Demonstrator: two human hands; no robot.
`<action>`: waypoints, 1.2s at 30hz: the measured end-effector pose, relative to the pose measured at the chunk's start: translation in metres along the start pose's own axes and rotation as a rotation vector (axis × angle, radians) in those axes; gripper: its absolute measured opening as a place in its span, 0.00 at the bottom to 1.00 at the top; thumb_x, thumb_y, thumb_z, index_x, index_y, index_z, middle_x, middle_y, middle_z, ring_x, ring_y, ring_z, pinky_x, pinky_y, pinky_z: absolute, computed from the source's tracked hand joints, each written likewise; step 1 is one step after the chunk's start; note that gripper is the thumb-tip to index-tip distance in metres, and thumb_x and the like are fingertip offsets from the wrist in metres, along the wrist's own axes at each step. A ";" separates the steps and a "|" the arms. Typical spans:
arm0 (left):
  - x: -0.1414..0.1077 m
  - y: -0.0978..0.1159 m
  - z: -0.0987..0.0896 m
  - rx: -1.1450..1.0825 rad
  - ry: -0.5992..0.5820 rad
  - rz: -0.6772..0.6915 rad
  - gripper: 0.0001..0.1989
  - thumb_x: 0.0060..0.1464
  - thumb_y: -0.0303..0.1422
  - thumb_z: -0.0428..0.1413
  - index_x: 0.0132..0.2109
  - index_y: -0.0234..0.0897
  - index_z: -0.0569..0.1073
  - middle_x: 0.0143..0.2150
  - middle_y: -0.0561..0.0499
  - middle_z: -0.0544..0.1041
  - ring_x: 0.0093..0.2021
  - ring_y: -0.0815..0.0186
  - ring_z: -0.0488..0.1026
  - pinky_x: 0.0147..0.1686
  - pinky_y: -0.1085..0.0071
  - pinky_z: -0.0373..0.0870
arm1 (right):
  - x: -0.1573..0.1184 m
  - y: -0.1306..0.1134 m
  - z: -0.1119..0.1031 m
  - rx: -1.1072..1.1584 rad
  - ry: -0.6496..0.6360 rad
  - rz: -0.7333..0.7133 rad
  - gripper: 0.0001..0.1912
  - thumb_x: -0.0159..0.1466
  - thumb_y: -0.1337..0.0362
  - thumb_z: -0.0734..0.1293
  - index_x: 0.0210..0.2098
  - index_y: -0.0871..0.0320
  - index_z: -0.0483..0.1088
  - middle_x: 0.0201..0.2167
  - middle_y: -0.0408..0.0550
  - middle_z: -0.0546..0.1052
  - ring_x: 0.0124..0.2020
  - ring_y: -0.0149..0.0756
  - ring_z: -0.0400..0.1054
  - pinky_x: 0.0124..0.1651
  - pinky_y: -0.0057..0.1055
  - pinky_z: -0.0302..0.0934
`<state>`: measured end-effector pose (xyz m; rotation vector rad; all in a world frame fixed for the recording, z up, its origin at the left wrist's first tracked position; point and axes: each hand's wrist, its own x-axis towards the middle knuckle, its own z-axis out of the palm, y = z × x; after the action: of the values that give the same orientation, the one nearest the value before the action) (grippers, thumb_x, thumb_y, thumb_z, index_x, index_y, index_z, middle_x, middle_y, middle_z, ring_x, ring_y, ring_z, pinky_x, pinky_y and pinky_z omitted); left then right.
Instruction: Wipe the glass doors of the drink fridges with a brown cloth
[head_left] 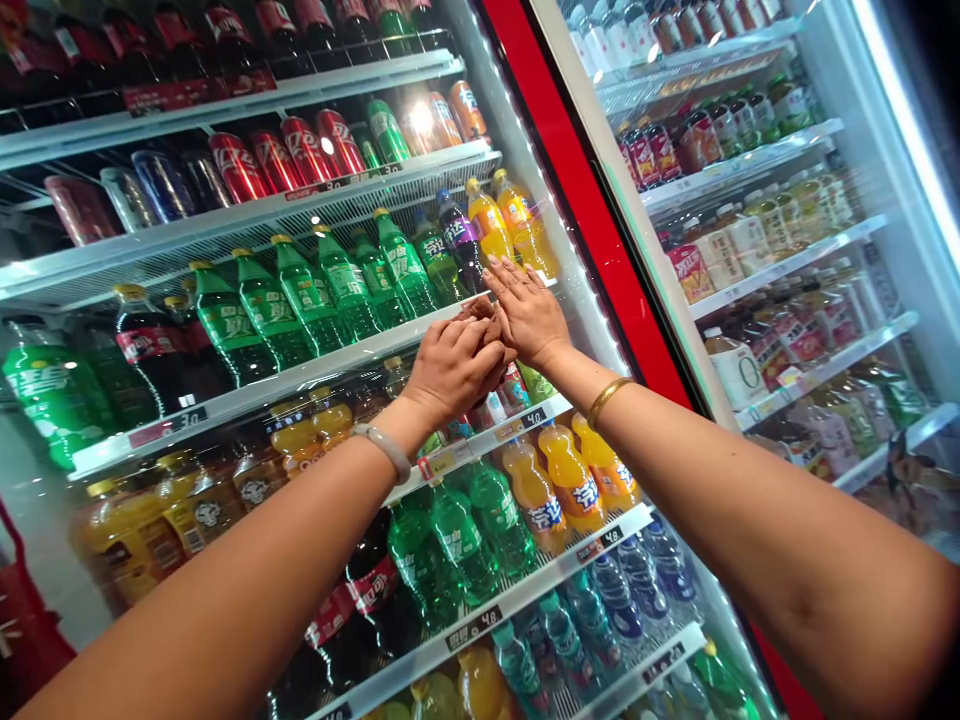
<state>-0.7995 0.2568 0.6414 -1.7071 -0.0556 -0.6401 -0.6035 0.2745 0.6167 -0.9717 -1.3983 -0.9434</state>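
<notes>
My left hand (456, 368) is closed around a crumpled brown cloth (487, 312) in front of the drinks cooler. A grey bangle circles that wrist. Beside it, my right hand (531, 312) lies flat with its fingers stretched out and pointing up to the left, seemingly against the glass. Its thumb side is close to the cloth; whether it touches is hard to tell. A gold-coloured bangle is on the right wrist. Behind the hands are green soda bottles (349, 285) and orange soda bottles (489, 218), partly covered by my fingers.
Red soda cans (304, 148) line a higher shelf, and more orange bottles (574, 480) stand lower down. A red door frame (544, 120) with a dark edge runs diagonally to the right. Past it, a second cooler holds boxed drinks (720, 255) and bottles.
</notes>
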 end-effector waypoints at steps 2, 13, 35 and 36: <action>0.004 -0.011 -0.001 -0.001 -0.011 -0.027 0.12 0.68 0.42 0.52 0.46 0.44 0.78 0.54 0.43 0.79 0.51 0.53 0.73 0.50 0.53 0.67 | 0.000 -0.001 -0.001 -0.014 -0.001 0.001 0.30 0.72 0.62 0.52 0.71 0.58 0.59 0.75 0.47 0.57 0.76 0.37 0.48 0.79 0.47 0.40; 0.000 0.022 0.010 0.001 0.058 -0.200 0.11 0.67 0.38 0.53 0.51 0.44 0.76 0.57 0.41 0.77 0.54 0.51 0.71 0.52 0.50 0.65 | -0.002 0.000 -0.002 0.004 0.007 -0.002 0.30 0.71 0.62 0.51 0.71 0.56 0.59 0.75 0.45 0.57 0.76 0.36 0.48 0.79 0.47 0.41; 0.018 0.002 -0.001 -0.026 -0.064 -0.099 0.14 0.70 0.42 0.50 0.45 0.43 0.77 0.47 0.43 0.80 0.46 0.54 0.73 0.45 0.54 0.65 | -0.009 0.042 -0.017 -0.042 -0.103 -0.180 0.30 0.72 0.59 0.53 0.73 0.48 0.55 0.75 0.38 0.54 0.76 0.34 0.46 0.79 0.50 0.38; 0.025 -0.002 -0.001 -0.008 -0.047 -0.169 0.14 0.69 0.42 0.50 0.45 0.42 0.77 0.46 0.42 0.79 0.46 0.53 0.73 0.45 0.54 0.65 | -0.012 0.043 -0.017 -0.048 -0.078 -0.146 0.30 0.72 0.59 0.53 0.73 0.47 0.55 0.75 0.38 0.55 0.76 0.35 0.47 0.79 0.52 0.37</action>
<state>-0.7794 0.2492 0.6539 -1.7377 -0.2325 -0.7251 -0.5565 0.2726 0.6062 -0.9608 -1.5342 -1.0612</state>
